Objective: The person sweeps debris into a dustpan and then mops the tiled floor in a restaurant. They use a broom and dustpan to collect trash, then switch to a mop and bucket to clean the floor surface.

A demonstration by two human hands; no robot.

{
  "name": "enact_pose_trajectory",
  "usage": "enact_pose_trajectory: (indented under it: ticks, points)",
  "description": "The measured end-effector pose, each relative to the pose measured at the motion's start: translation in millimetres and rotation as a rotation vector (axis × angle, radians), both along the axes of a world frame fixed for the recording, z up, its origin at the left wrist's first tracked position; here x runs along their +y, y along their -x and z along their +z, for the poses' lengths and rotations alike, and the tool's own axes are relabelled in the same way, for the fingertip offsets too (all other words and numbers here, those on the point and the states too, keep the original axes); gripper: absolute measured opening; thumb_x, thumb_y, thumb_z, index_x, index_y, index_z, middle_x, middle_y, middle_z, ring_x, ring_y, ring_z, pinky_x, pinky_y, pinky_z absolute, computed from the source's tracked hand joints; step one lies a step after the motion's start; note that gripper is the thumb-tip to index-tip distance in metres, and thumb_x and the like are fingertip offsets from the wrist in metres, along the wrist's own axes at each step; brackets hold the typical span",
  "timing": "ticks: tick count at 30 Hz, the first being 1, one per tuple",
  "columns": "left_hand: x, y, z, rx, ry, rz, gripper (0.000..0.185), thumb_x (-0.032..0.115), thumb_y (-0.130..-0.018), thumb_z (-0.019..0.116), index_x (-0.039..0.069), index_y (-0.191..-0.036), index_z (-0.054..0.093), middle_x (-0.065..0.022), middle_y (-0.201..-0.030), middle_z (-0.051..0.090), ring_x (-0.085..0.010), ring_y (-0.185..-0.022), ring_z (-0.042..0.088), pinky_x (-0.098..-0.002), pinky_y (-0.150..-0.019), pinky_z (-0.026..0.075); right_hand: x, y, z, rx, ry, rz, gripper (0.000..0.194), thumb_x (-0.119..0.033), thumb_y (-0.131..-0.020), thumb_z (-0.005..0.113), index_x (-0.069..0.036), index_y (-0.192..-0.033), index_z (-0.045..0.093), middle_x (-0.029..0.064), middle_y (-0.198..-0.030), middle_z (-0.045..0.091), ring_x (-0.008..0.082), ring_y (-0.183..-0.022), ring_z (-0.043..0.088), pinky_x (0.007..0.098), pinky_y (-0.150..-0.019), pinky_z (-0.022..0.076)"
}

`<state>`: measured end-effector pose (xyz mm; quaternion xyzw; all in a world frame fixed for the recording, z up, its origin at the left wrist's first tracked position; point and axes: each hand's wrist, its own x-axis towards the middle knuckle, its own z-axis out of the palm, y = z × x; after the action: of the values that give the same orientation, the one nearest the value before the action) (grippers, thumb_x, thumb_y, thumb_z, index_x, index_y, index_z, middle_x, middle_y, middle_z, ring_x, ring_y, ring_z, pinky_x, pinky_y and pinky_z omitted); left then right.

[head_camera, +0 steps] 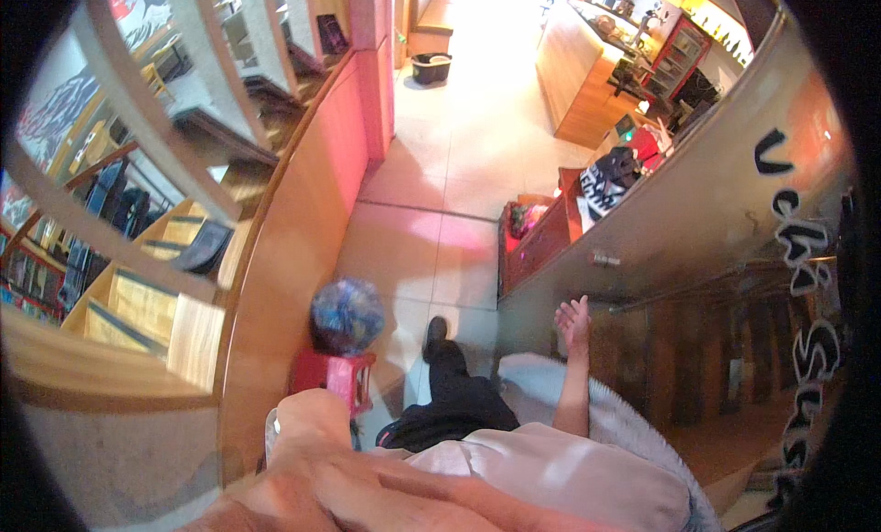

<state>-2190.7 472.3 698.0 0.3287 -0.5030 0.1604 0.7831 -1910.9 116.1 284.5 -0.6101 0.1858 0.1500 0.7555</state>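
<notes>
My right hand hangs forward beside a dark, glossy glass panel, its fingers apart and nothing in it. The forearm comes out of a pale, loose shirt. Very close to the camera, at lower left, bare skin of my left arm and hand fills the view. Its fingers are not distinct, and a thin pale rim shows just behind it. Beyond lies a blue, shiny round object on a pink plastic stool. A dark trouser leg and shoe show on the tiled floor.
A wooden partition with pale upright slats runs along the left. At right, a red cabinet carries dark clothing. Farther off stand a wooden counter, a red-framed glass-door fridge and a black tub on the floor.
</notes>
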Motion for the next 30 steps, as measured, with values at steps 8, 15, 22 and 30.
enact_pose_trajectory:
  ticks: [8,15,22,30]
  points:
    - [47.3,-182.9,9.5,0.0,0.041,-0.167,0.041,0.025,-0.091,0.055,-0.007,-0.115,0.047,-0.0197,-0.1,0.056,-0.0309,-0.089,0.053,-0.0424,-0.077,0.041,37.3,-110.0,8.0,-0.049,0.046,-0.07,0.062,-0.043,-0.09,0.06,-0.005,-0.136,0.041,0.0151,-0.128,0.053,0.0285,-0.103,0.057,0.041,-0.086,0.049]
    - [95.1,-321.9,12.6,0.034,0.165,-0.312,0.033,0.022,-0.09,0.057,-0.006,-0.107,0.052,-0.0177,-0.086,0.06,-0.0276,-0.073,0.057,-0.0385,-0.064,0.046,36.1,-133.6,52.7,0.235,-0.825,-0.514,0.024,-0.026,-0.085,0.068,-0.006,-0.095,0.061,0.0068,-0.093,0.066,0.0223,-0.093,0.062,0.0394,-0.085,0.0506]
    - [161.3,-464.1,0.4,0.156,0.418,-0.54,0.025,0.018,-0.089,0.058,-0.005,-0.099,0.057,-0.0156,-0.072,0.063,-0.0243,-0.058,0.061,-0.0346,-0.05,0.051,51.5,-152.7,33.6,0.267,-0.471,-0.853,0.026,-0.018,-0.081,0.068,-0.017,-0.063,0.05,-0.0054,-0.051,0.047,0.0121,-0.047,0.05,0.0296,-0.051,0.0481]
    - [237.4,-635.2,-22.3,0.191,0.268,-0.459,0.019,0.006,-0.081,0.069,-0.004,-0.093,0.059,-0.0138,-0.065,0.067,-0.0213,-0.045,0.064,-0.0325,-0.04,0.057,67.8,-157.2,47.4,0.229,-0.408,-0.982,0.032,-0.018,-0.082,0.065,-0.02,-0.059,0.043,-0.0064,-0.048,0.041,0.0089,-0.043,0.042,0.0264,-0.044,0.0358]
